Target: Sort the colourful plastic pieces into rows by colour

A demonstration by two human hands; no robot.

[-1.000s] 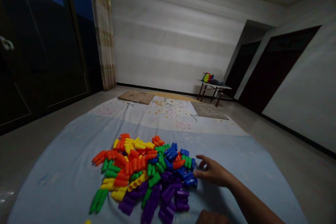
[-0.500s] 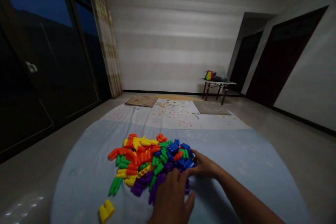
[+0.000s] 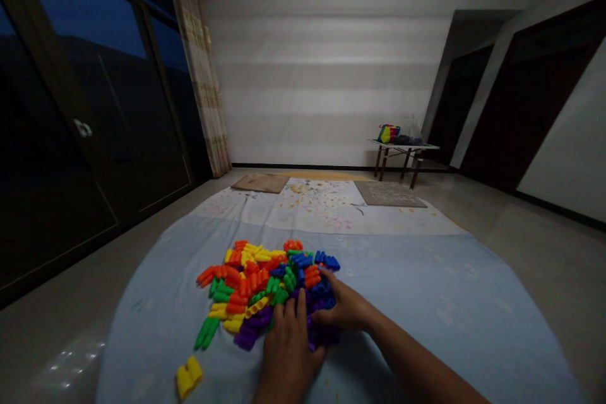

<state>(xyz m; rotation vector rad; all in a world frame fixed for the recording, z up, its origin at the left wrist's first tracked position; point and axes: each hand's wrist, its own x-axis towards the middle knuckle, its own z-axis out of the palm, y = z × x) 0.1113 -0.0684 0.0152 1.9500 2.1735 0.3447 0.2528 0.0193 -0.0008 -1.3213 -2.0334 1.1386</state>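
A heap of plastic toy building pieces (image 3: 250, 281) in orange, yellow, green, blue and purple lies on the cloth. My left hand (image 3: 290, 338) rests palm down on the front of the heap, fingers stretched over purple pieces (image 3: 253, 328), thumb apart. At the right edge, my right hand (image 3: 348, 304) curves against dark blue pieces (image 3: 322, 293), its thumb and forefinger spread apart. An orange piece (image 3: 312, 276) lies just beyond those fingertips. Both palms hide part of the heap. A single yellow piece (image 3: 189, 377) sits apart at the near left.
The round table wears a pale blue cloth (image 3: 416, 303) with a flowered white band. Two flat mats, a brown one (image 3: 261, 183) and a grey one (image 3: 389, 194), lie at its far side. Behind stands a small table (image 3: 411, 146) with a colourful bag (image 3: 389, 134).
My left hand has shifted left and slightly forward over the heap. My right hand has pushed inward, to the left, and the blue pieces there have shifted. The camera view has turned slightly left.
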